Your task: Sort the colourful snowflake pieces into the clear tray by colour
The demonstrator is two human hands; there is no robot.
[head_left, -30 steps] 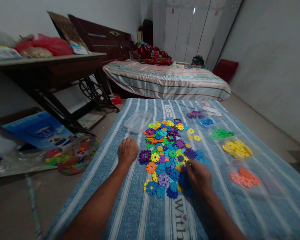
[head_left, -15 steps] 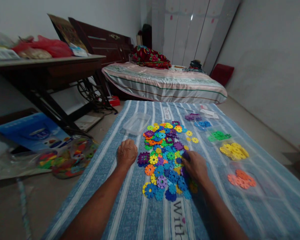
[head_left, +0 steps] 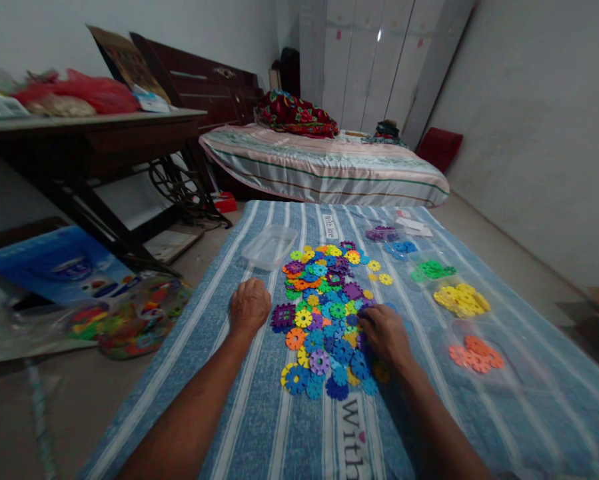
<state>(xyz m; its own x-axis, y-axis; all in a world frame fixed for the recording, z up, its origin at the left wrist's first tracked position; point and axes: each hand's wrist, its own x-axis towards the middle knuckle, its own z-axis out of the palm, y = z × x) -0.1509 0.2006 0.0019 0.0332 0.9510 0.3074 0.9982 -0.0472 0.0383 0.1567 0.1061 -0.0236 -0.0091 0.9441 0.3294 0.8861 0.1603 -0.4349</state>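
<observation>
A pile of colourful plastic snowflake-shaped building pieces (head_left: 336, 310) is spread over the striped cloth. My right hand (head_left: 388, 337) is at the pile's right edge, fingers bent and pinched together against the pieces; what lies between the fingertips is hidden. A bit of blue piece shows just beyond its knuckles. To the left of the pile, my left hand (head_left: 250, 307) rests on the cloth with its fingers curled in, and no piece shows in it. A square purple piece (head_left: 283, 315) lies between that hand and the pile.
Clear trays along the right hold purple pieces (head_left: 382, 233), blue pieces (head_left: 403, 247), green pieces (head_left: 433, 269), yellow pieces (head_left: 462, 300) and orange pieces (head_left: 476, 353), each colour apart. A clear plastic container (head_left: 270, 245) stands beyond my left hand. A bed (head_left: 324, 163) is behind the table.
A dark purple piece seen at my right fingertips earlier can no longer be made out there. That hand stays at the pile's right edge. My left hand remains resting on the cloth.
</observation>
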